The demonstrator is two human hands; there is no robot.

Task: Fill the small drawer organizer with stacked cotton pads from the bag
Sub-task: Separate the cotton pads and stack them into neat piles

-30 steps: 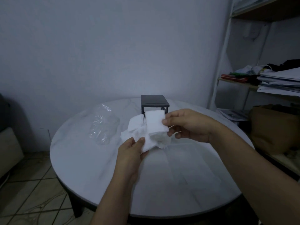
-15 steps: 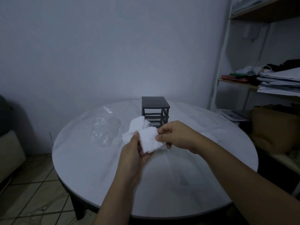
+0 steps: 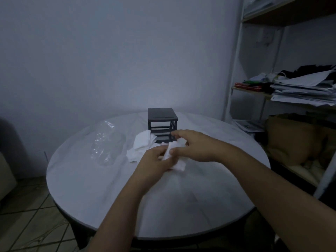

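Pad pile [image 3: 143, 144] (bag [image 3: 106, 142] leftward) before organizer [image 3: 162, 118]

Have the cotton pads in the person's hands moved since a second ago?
Yes. The held cotton pads have come down: a second ago they hid the lower front of the drawer organizer, and now they sit below its base, nearer the person.

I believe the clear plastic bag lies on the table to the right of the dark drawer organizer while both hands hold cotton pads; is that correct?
Not quite: the head view shows the clear plastic bag lying on the table to the left of the dark drawer organizer, not the right. The left hand and right hand do hold cotton pads.
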